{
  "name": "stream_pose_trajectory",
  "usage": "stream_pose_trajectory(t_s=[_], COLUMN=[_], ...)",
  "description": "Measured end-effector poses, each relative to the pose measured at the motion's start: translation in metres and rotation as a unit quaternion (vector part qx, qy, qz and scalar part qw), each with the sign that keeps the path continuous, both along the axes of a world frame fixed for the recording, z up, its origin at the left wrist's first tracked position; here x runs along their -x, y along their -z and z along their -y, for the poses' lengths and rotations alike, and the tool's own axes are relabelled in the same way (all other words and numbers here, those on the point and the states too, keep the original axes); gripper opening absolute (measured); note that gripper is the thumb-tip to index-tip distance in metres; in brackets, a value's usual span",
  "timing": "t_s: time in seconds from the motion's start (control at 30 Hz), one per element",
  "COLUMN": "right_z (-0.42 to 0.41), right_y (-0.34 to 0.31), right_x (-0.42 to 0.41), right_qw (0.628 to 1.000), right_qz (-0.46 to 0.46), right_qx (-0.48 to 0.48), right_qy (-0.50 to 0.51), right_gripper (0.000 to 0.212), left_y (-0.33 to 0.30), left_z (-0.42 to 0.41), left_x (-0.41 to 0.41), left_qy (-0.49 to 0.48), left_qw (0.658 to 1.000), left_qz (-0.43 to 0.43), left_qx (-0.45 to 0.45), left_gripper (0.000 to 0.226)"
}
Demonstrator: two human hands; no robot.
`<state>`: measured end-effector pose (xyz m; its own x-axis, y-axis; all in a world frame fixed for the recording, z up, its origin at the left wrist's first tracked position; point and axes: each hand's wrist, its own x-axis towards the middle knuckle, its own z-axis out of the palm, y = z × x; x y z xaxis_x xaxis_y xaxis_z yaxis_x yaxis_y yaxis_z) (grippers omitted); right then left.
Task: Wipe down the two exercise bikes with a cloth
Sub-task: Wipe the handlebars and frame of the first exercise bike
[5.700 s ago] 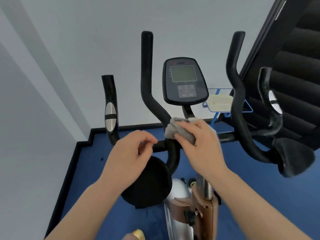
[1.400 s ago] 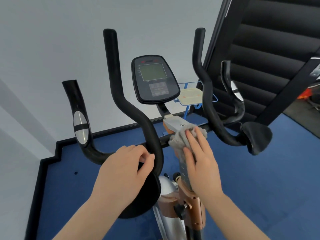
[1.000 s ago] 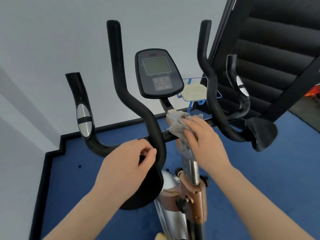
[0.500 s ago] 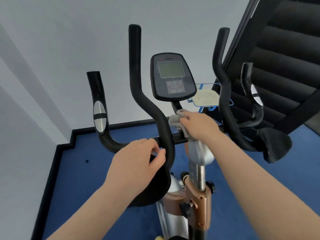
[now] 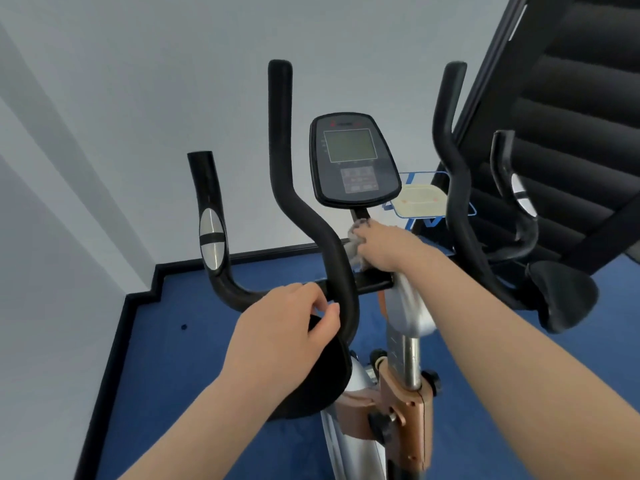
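An exercise bike fills the middle of the view, with black handlebars [image 5: 311,223], a console [image 5: 353,161] with a grey screen, and a silver and copper stem [image 5: 408,341]. My right hand [image 5: 388,247] grips a grey cloth [image 5: 355,242] and presses it against the stem top just under the console. My left hand [image 5: 280,334] rests on the round black pad [image 5: 322,375] at the left handlebar's base, fingers curled at the bar. Only one bike is in view.
Grey walls close in at the left and behind. A tall black padded machine [image 5: 571,116] leans at the right. Behind the console stands a small blue-framed stand with a cream tray [image 5: 420,200]. Blue carpet [image 5: 194,358] covers the floor.
My right hand has slid the cloth up the stem from the silver housing to the neck just under the console. My left hand has stayed on the black pad.
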<state>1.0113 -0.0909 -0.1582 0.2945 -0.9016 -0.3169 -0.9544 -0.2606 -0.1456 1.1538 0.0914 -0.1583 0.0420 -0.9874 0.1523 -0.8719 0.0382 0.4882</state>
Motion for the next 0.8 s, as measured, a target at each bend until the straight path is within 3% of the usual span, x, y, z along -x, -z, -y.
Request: stream_pose_trajectory(t_s=[0.2,0.33,0.4,0.47,0.57,0.7,0.8], right_z=[0.004,-0.025,-0.048,-0.080,-0.121,-0.118,-0.120], right_y=[-0.010,-0.018,-0.013,0.006,0.036,0.031,0.028], right_x=[-0.012,0.020,0.044,0.049,0.036,0.022,0.008], right_qw=[0.997,1.000,0.996,0.961,0.900,0.901,0.916], right_qz=[-0.004,0.000,0.082,0.234,0.278,0.270,0.258], right_qx=[-0.073,-0.015,0.032,0.122,0.323,0.315,0.302], right_qy=[0.022,-0.014,0.008,0.085,0.094,0.123,0.063], right_gripper=[0.077,0.041,0.028,0.032,0.044,0.042,0.042], left_y=[0.000,-0.001,0.000,0.000,0.000,-0.003,-0.006], left_z=[0.000,0.000,0.000,0.001,0.001,0.001,0.000], left_x=[0.000,-0.001,0.000,0.000,-0.001,-0.001,-0.001], left_qy=[0.002,0.006,0.013,0.015,0.020,0.039,0.043], left_qw=[1.000,1.000,1.000,1.000,1.000,0.999,0.999], left_qz=[0.002,-0.016,-0.016,-0.012,-0.017,0.000,-0.011], left_qx=[-0.004,-0.002,-0.005,-0.006,-0.005,-0.014,-0.014], left_gripper=[0.034,0.035,0.034,0.033,0.031,0.032,0.028])
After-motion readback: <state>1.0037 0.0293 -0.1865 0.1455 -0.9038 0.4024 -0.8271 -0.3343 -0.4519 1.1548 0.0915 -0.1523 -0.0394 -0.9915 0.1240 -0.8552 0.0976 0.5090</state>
